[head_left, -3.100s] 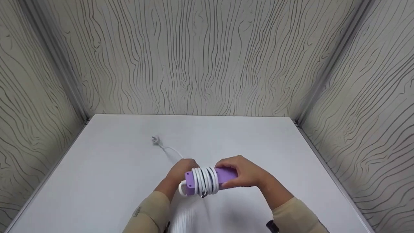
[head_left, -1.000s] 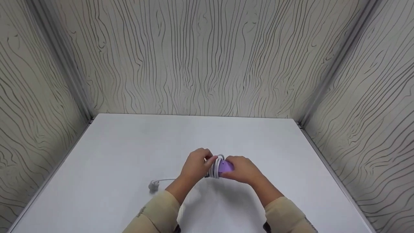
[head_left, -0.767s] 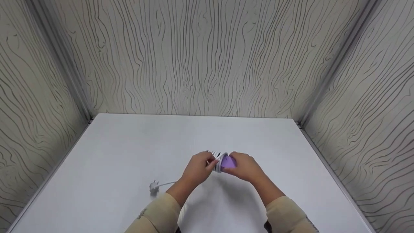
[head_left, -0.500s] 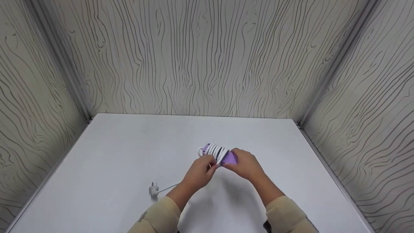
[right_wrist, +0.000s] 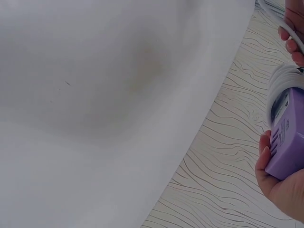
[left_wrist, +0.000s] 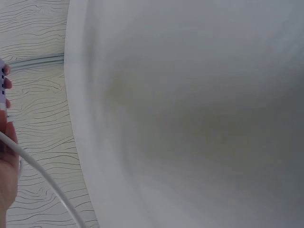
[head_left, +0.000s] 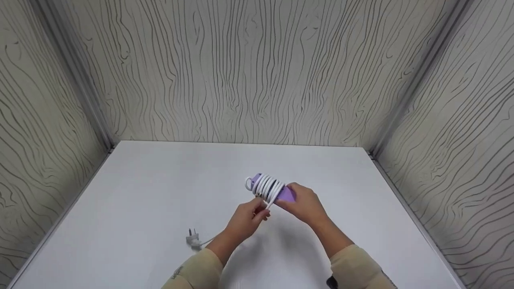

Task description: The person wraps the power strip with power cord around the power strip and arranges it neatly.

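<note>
A purple power strip (head_left: 286, 194) is tilted above the table, with several turns of its white cord (head_left: 268, 187) wound around it. My right hand (head_left: 307, 204) grips its right end; in the right wrist view the fingers and thumb curl round the purple casing (right_wrist: 288, 147). Just below the coils, my left hand (head_left: 244, 220) pinches the cord where it leaves the windings. From there the loose cord (left_wrist: 43, 175) runs back past the left wrist. Its white plug (head_left: 193, 239) hangs left of the left forearm, prongs upward.
A white table (head_left: 160, 180) lies beneath both hands. Wood-patterned panels (head_left: 233, 72) enclose it at the back and on both sides, with grey metal posts (head_left: 86, 96) at the corners.
The strip has swung so its left end points up and away. My left hand has drawn the cord round the strip and down towards me. The plug has shifted nearer and turned upward.
</note>
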`<state>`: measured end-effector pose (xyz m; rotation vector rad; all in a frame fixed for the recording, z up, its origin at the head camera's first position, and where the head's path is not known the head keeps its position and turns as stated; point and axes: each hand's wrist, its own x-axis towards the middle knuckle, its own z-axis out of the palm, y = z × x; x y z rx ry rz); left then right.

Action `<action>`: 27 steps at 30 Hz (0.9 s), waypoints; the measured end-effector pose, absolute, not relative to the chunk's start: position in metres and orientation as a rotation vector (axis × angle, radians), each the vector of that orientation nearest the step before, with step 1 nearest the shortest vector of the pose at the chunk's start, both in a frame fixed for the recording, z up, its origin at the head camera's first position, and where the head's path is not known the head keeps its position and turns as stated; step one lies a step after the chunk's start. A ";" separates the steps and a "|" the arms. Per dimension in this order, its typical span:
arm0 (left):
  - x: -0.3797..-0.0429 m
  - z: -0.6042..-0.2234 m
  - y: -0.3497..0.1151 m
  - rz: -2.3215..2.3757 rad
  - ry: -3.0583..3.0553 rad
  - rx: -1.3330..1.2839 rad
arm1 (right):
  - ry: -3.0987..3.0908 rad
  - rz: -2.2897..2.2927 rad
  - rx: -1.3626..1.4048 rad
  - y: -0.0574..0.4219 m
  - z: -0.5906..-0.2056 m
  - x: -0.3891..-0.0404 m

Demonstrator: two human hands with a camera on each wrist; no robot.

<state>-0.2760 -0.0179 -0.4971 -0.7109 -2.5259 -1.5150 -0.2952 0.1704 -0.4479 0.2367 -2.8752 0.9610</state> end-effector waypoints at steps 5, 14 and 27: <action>-0.279 -0.505 -0.024 -1.537 -2.485 -0.731 | -2.806 1.033 0.180 0.168 -0.444 -0.294; -0.284 -0.508 -0.032 -1.524 -2.487 -0.759 | -2.748 1.166 0.184 0.165 -0.442 -0.292; -0.295 -0.510 -0.042 -1.527 -2.717 -0.487 | -2.715 1.340 0.283 0.168 -0.428 -0.288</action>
